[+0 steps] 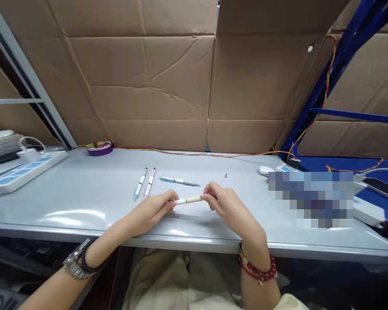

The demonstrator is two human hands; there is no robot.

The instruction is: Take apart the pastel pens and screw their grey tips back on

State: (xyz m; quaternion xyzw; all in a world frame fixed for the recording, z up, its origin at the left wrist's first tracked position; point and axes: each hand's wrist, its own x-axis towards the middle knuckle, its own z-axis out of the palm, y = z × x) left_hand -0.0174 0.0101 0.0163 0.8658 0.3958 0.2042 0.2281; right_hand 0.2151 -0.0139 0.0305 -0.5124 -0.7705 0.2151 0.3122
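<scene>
Both of my hands hold one cream and white pen point(188, 200) level above the grey table point(84, 198). My left hand point(153, 210) pinches its left end and my right hand point(221, 203) pinches its right end. Just beyond my hands lie three more pens: a green one point(140, 183), a pink one point(149, 182) beside it, and a blue one point(179, 181) lying crosswise. A tiny dark pen tip point(225, 175) sits alone farther right. A watch and dark beads are on my left wrist, red beads on my right.
A white and blue power strip point(17, 172) lies at the left edge. A purple tape roll point(99, 148) sits at the back by the cardboard wall point(168, 77). A white mouse point(266, 170), a blurred patch and a blue metal frame point(326, 77) stand at the right.
</scene>
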